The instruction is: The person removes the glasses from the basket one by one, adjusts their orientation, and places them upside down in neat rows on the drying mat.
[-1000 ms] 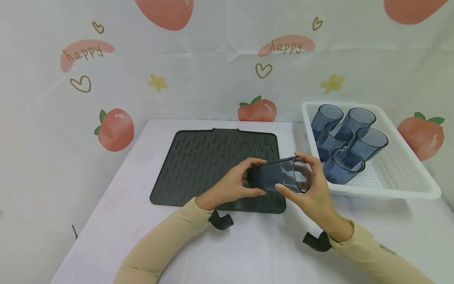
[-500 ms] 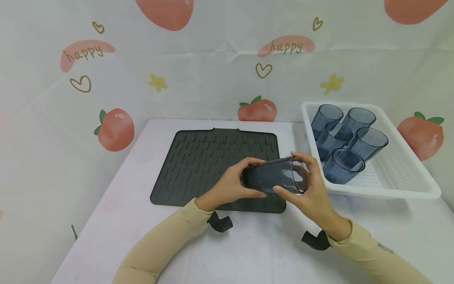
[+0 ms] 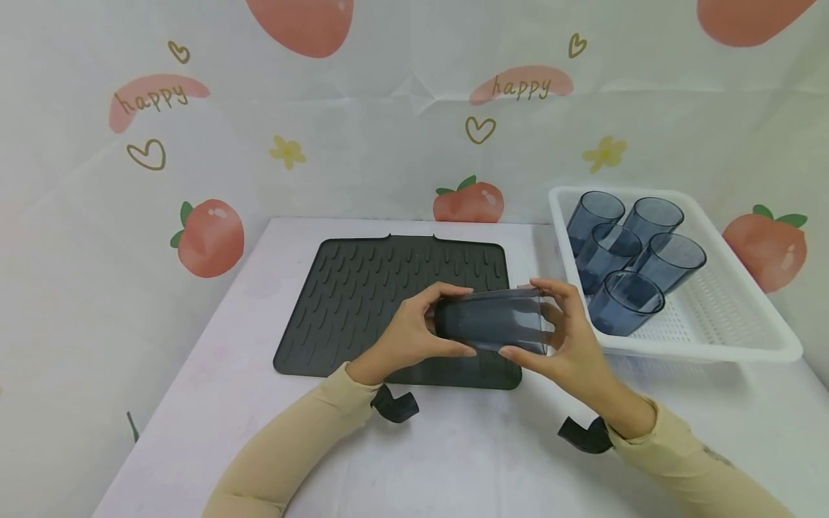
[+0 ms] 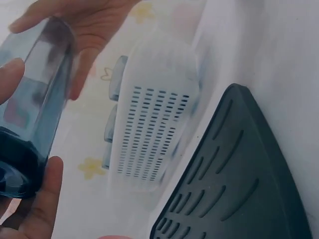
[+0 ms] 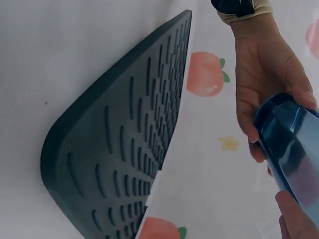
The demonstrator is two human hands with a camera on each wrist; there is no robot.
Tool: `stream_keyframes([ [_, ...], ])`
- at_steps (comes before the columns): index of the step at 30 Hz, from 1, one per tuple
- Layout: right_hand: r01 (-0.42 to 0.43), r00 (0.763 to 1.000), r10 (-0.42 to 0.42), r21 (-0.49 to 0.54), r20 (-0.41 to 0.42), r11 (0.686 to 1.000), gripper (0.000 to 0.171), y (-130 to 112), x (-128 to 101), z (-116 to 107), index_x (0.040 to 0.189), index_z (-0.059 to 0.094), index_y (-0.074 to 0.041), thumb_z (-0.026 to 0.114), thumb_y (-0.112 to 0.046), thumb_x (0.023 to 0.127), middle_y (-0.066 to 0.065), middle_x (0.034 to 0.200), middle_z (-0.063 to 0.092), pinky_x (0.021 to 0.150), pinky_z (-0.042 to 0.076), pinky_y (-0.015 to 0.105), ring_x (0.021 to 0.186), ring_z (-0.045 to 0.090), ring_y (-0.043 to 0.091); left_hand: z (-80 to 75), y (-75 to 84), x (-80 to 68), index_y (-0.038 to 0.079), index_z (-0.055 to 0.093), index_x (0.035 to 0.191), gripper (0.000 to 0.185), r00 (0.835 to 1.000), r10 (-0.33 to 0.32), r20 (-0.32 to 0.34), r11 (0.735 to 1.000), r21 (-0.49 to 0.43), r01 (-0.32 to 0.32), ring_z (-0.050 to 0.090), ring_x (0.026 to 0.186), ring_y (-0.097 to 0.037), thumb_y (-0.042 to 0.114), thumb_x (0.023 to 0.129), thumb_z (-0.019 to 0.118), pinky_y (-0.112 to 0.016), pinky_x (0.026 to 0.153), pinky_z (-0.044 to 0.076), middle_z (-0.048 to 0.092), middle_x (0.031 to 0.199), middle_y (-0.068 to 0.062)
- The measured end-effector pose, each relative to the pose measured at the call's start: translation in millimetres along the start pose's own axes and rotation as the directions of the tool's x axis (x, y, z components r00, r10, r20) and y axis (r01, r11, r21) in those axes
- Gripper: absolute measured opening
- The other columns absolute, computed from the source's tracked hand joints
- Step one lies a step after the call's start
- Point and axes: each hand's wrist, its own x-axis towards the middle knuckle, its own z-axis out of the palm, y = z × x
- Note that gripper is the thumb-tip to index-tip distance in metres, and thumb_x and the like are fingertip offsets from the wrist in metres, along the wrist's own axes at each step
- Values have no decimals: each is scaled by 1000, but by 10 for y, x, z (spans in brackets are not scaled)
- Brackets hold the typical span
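A blue-tinted drinking glass (image 3: 488, 320) lies sideways in the air above the front right of the dark ribbed drying mat (image 3: 363, 302). My left hand (image 3: 411, 327) grips its thick base end, thumb below and fingers above. At the rim end, my right hand (image 3: 573, 338) holds the glass the same way. In the left wrist view the glass (image 4: 37, 99) slants between both hands, its dark base nearest. The right wrist view shows the base of the glass (image 5: 284, 119) against the palm of the left hand (image 5: 266, 69).
To the right stands a white perforated basket (image 3: 738, 302) with several more blue glasses (image 3: 627, 302) upright in its left half. A white cloth (image 3: 453, 460) covers the table, and a printed sheet (image 3: 363, 144) hangs behind it.
The glass has moved slightly left and turned so its rim faces more to the side. My left hand has moved left with it. Both hands keep hold.
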Motion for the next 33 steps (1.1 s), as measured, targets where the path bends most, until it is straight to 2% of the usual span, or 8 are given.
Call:
stream_keyframes([
  [4, -38, 999, 39, -20, 27, 999, 93, 21, -17, -24, 141, 28, -2, 82, 11, 67, 12, 135, 40, 77, 56, 19, 110, 55, 4, -23, 52, -2, 10, 53, 133, 74, 1000, 16, -9, 997, -69, -16, 64, 100, -18, 0, 68, 86, -34, 81, 59, 55, 128, -8],
  [11, -117, 989, 122, -59, 84, 991, 86, 73, -13, -44, 139, 31, -5, 84, 0, 71, 12, 136, 39, 75, 59, 29, 110, 53, 36, -34, 98, -2, 7, 51, 128, 72, 998, 30, -48, 991, -131, -36, 59, 102, -20, -8, 65, 84, -35, 83, 58, 54, 122, -12],
  [13, -140, 984, 146, -59, 104, 988, 86, 90, -11, -41, 139, 31, -6, 84, -2, 72, 13, 135, 40, 74, 59, 30, 108, 54, 36, -33, 99, 0, 5, 51, 128, 72, 998, 40, -55, 986, -158, -48, 59, 103, -20, -10, 65, 83, -35, 85, 58, 53, 122, -14],
  [18, -164, 976, 169, -46, 140, 985, 83, 136, -4, -2, 137, 33, -8, 85, -7, 72, 12, 132, 43, 71, 59, 28, 97, 60, 23, -28, 119, 12, 0, 48, 129, 71, 995, 73, -70, 969, -231, -87, 57, 104, -19, -12, 67, 81, -33, 88, 56, 53, 123, -15],
  [21, -154, 976, 160, -51, 149, 987, 81, 163, -4, 37, 135, 36, -7, 86, -9, 71, 10, 130, 44, 68, 59, 27, 101, 57, 18, -16, 145, 22, -2, 45, 130, 71, 993, 99, -67, 954, -277, -114, 56, 106, -18, -9, 69, 80, -32, 90, 55, 53, 124, -10],
  [24, -148, 974, 165, -115, 158, 982, 80, 178, -10, 72, 133, 38, -9, 87, -16, 71, 8, 130, 47, 68, 58, 28, 110, 52, 20, 0, 167, 33, -5, 43, 130, 70, 990, 130, -57, 936, -323, -141, 56, 110, -18, -8, 71, 79, -32, 93, 54, 54, 125, -4],
  [28, -139, 969, 175, -206, 172, 969, 82, 173, -14, 85, 136, 37, -11, 87, -24, 72, 10, 134, 49, 73, 56, 37, 118, 52, 31, 3, 188, 40, -6, 43, 131, 69, 987, 148, -55, 926, -344, -158, 56, 110, -17, -5, 73, 79, -31, 95, 53, 55, 125, -2],
  [33, -137, 964, 178, -203, 199, 970, 85, 162, -21, 53, 141, 34, -8, 86, -20, 74, 15, 141, 43, 89, 52, 56, 124, 50, 41, -27, 229, 37, -4, 43, 135, 72, 988, 136, -76, 924, -349, -155, 58, 112, -17, 6, 75, 82, -32, 97, 52, 55, 127, -9],
])
